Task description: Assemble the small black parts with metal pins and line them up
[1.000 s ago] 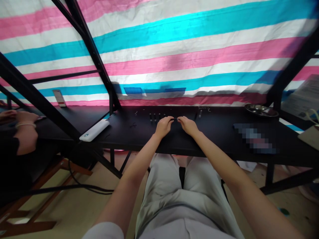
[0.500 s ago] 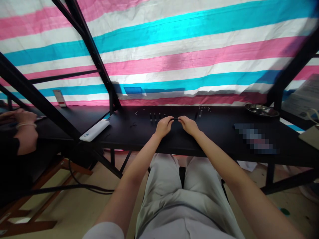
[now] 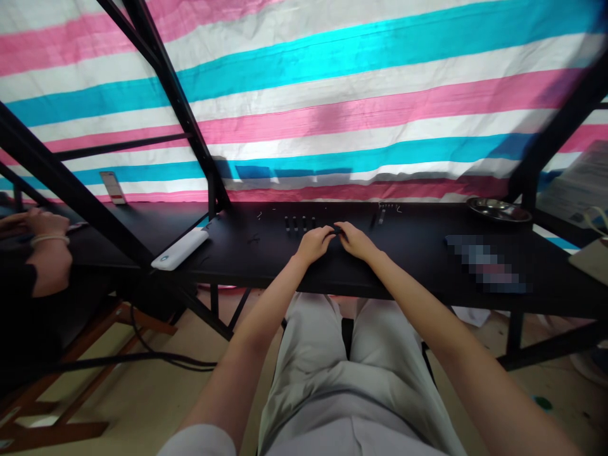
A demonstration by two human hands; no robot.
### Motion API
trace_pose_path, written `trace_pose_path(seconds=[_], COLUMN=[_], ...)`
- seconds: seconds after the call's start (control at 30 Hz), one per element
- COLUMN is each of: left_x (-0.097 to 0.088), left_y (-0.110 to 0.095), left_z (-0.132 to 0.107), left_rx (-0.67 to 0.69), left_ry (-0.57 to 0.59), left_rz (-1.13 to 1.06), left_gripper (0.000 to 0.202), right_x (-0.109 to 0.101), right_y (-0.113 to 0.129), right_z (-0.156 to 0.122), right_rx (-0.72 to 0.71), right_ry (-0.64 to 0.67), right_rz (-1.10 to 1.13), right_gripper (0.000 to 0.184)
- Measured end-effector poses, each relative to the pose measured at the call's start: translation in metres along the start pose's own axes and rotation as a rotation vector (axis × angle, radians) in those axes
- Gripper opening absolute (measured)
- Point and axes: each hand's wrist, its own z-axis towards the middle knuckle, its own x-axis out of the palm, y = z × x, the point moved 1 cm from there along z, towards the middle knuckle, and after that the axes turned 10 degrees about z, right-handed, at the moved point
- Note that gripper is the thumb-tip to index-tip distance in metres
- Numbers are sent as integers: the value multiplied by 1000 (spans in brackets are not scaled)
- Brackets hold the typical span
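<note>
Over the black table [image 3: 408,266], my left hand [image 3: 313,245] and my right hand [image 3: 356,241] meet at the fingertips. Both are closed in a pinch on a small black rod-like piece [image 3: 337,230], mostly covered by the fingers; its exact kind cannot be made out. Just beyond my left hand stands a row of several short dark cylinders with light ends [image 3: 304,223]. Past my right hand are a small clear-looking piece [image 3: 382,216] and a dark piece [image 3: 373,220]. Tiny white bits [image 3: 389,206] lie behind them. Thin black scraps [image 3: 254,239] lie left of the row.
A white oblong device [image 3: 180,249] rests at the table's left, beside a slanted black frame post [image 3: 180,104]. At the right are a shiny metal dish [image 3: 498,209] and a blurred-out flat item [image 3: 487,263]. Another person's hand [image 3: 47,223] is at the far left.
My hands have drawn slightly closer together, the right one shifting left. Less of the black piece shows between the fingertips. The things on the table have stayed put.
</note>
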Motion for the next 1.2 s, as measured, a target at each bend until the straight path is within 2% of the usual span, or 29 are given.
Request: trace_pose_path(seconds=[0.43,0.7,0.8,0.87,1.03,1.1,1.2], left_x=[1,1,-2,-6,-15,-16,-15], left_y=[-1,0,-2,-3,9,15,20], left_z=[-1,1,1,1,-2,-3,-4], left_rx=[59,-11,-53,-124,-380,-446,-464], left_ry=[15,-19,-46,-121,-333,-372,-378], left_rz=[64,53,10,-27,-123,-162,-201], left_gripper=[22,22,21,22,26,28,29], right_x=[4,-5,-7,-5,8,15,26], right_y=[5,6,7,7,1,-2,-5], right_z=[0,5,6,6,9,13,24], right_rx=[-67,-60,-76,-46,135,217,307], right_ry=[65,-48,-53,-71,-70,-31,47], right_rz=[69,-99,-196,-174,98,156,168], right_gripper=[49,21,19,21,18,16,13])
